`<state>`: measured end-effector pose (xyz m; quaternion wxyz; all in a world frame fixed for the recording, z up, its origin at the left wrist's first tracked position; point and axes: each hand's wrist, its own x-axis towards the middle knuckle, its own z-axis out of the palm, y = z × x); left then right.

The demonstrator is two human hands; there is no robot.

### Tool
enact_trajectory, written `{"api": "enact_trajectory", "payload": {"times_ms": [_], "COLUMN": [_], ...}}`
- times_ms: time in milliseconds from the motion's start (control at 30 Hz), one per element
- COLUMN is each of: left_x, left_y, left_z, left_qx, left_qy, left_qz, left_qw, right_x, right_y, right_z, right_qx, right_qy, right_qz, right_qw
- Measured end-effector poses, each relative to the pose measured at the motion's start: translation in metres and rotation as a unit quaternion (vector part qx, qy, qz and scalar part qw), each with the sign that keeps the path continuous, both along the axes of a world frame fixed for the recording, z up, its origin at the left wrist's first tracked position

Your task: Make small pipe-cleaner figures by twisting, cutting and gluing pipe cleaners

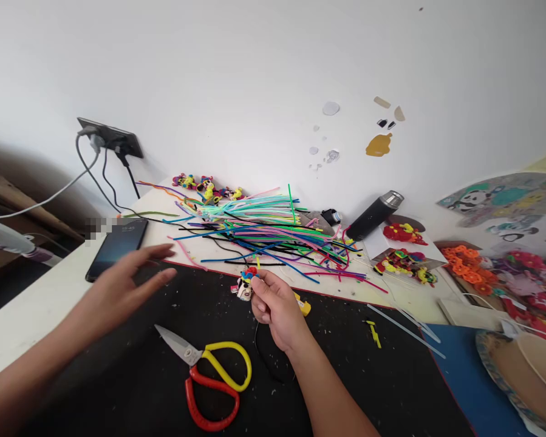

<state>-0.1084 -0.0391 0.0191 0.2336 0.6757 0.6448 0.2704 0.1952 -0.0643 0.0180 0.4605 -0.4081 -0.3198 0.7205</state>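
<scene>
Right hand [278, 308] has the small figure [244, 288] pinched between thumb and fingers over the black mat [354, 370], red-and-blue end up. Left hand [126, 284] is free, fingers spread, figure well apart to its right. Scissors [195, 356] lie nearer the body, between both hands, blades angled toward the left.

We hold one small fuzzy figure [245, 287] between the fingers [263, 291] of our right hand [280, 311], raised over the black part of the worktop [354, 370]. Its cream-white lower portion carries black markings; red and blue tufts crown it, with a touch of yellow beneath them. A small pinkish-red piece juts from its left side, and our grip covers part of its right edge.
</scene>
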Motion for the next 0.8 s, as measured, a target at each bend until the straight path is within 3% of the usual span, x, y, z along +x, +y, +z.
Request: {"api": "enact_trajectory", "payload": {"times_ms": [67, 133, 233, 333, 467, 800], "left_x": [0.027, 0.052, 0.081, 0.097, 0.101, 0.099], "left_y": [0.001, 0.004, 0.011, 0.021, 0.026, 0.020], "left_z": [0.009, 0.016, 0.021, 0.020, 0.017, 0.014], "left_qx": [-0.053, -0.042, 0.047, 0.116, 0.132, 0.134], "left_qy": [-0.069, -0.091, -0.055, -0.003, 0.017, -0.006], "left_qz": [-0.090, -0.175, -0.299, -0.362, -0.385, -0.369], "left_qw": [0.992, 0.979, 0.952, 0.925, 0.913, 0.919], "right_x": [0.000, 0.001, 0.002, 0.004, 0.006, 0.003], "right_y": [0.000, 0.001, 0.002, 0.004, 0.006, 0.004], "right_z": [0.000, 0.000, 0.000, 0.000, 0.001, 0.003], "right_qx": [0.002, 0.006, 0.012, 0.015, 0.014, 0.007], "right_qy": [-0.002, -0.003, 0.000, 0.008, 0.024, 0.024], "right_qz": [-0.001, -0.005, -0.012, -0.018, -0.019, -0.007], "right_qw": [1.000, 1.000, 1.000, 1.000, 0.999, 1.000]}}
